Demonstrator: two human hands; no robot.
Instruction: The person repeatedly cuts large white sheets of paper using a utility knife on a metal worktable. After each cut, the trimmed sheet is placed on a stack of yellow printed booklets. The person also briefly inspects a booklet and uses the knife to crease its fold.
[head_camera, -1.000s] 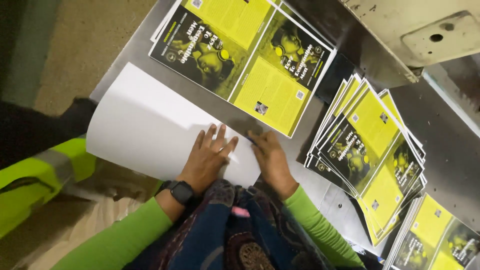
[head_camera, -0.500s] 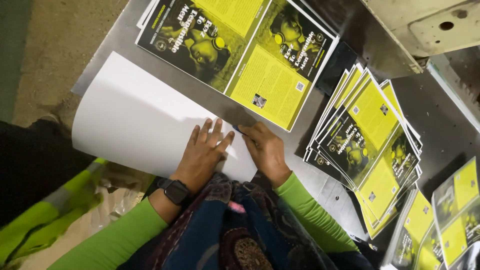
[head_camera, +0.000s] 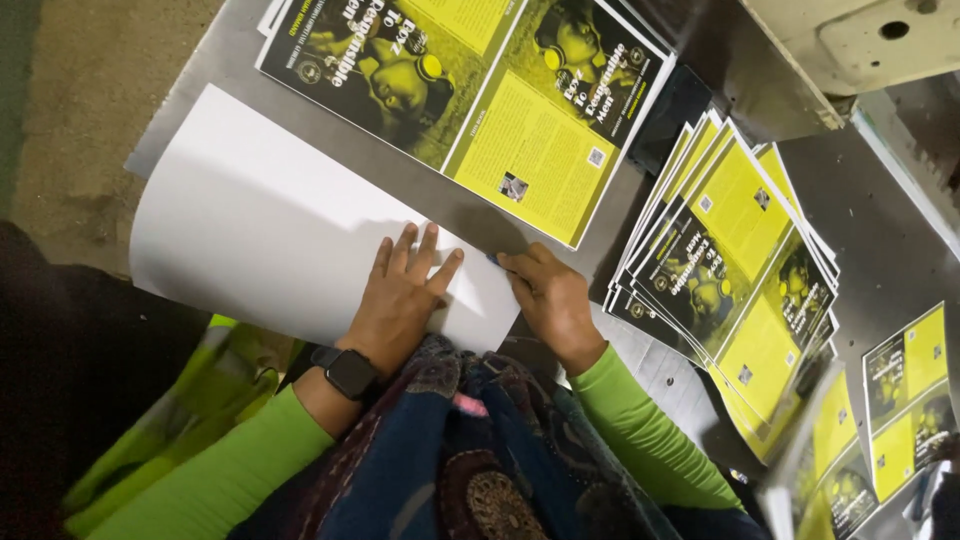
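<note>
Nearest: green sleeves, patterned dark cloth at the person's front, black watch (head_camera: 347, 372) on the left wrist.

Left hand (head_camera: 400, 300) lies flat, fingers spread, palm down on the white sheet (head_camera: 260, 230); grip fully open, pressing, nothing clasped. Right hand (head_camera: 550, 300) sits at the sheet's right edge, fingers curled, tips touching the corner area; something small and blue shows at the fingertips, cannot tell what, nor whether the grip actually closes on it.

White sheet lies blank side up on the grey metal counter (head_camera: 700, 380), its left part curling off the counter edge.

Right of the hands: fanned stack of yellow-and-black printed covers (head_camera: 730, 260), overlapping. More covers (head_camera: 900, 380) further right, partly blurred.

Beyond the sheet: large unfolded printed covers (head_camera: 470, 90), stacked flat, just apart from the sheet. Far right corner: pale machine housing (head_camera: 850, 40).

No containers in view.
</note>
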